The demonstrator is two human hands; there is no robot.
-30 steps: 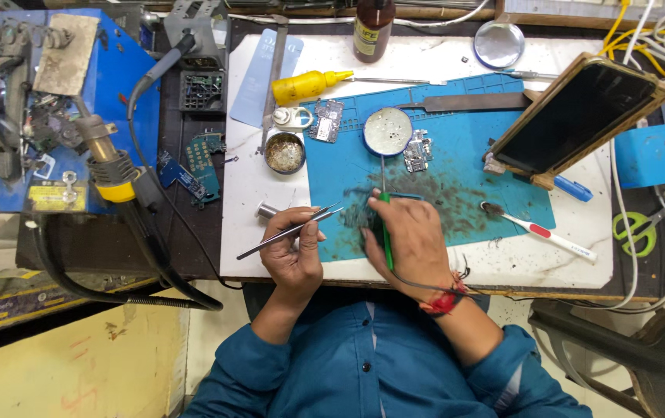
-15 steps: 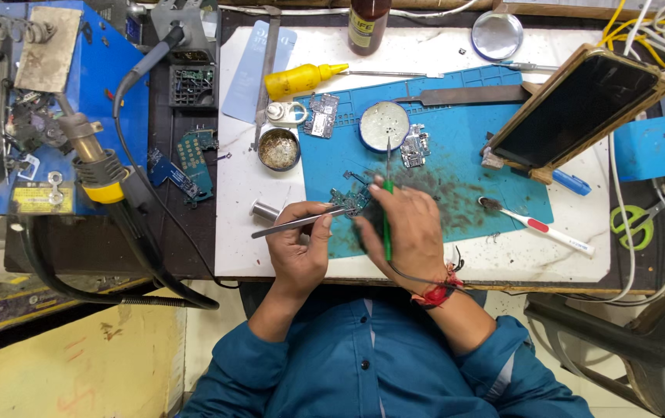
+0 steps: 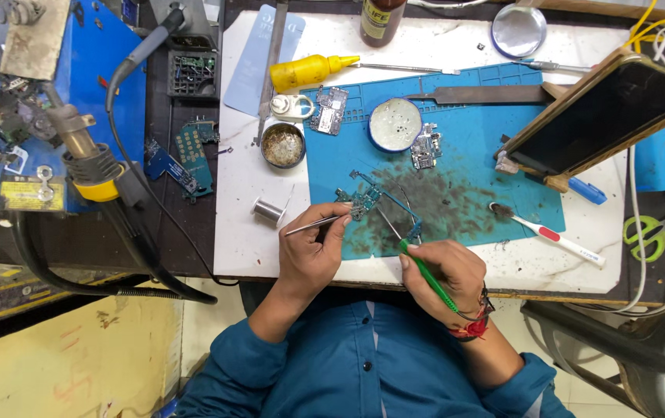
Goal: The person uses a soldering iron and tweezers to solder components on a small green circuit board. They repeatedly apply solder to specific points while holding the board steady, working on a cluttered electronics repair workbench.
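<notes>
Circuit board (image 3: 363,200), small and teal, lies on the blue mat (image 3: 472,116) and is pinned by tweezers (image 3: 313,225) gripped in the left hand (image 3: 311,255). A green-handled probe (image 3: 429,277) is grasped by the right hand (image 3: 450,272) (tip at the board). Soldering or probing seems under way; steadiness is called for next.

On the work mat (image 3: 495,101), near its front edge: small circuit board (image 3: 363,201). Left of board: left hand (image 3: 313,251) with tweezers (image 3: 313,225). Right and nearer to body: right hand (image 3: 448,271) with soldering iron (image 3: 425,275). Behind board: round tin (image 3: 394,124). Far right on mat: toothbrush (image 3: 549,232).
</notes>
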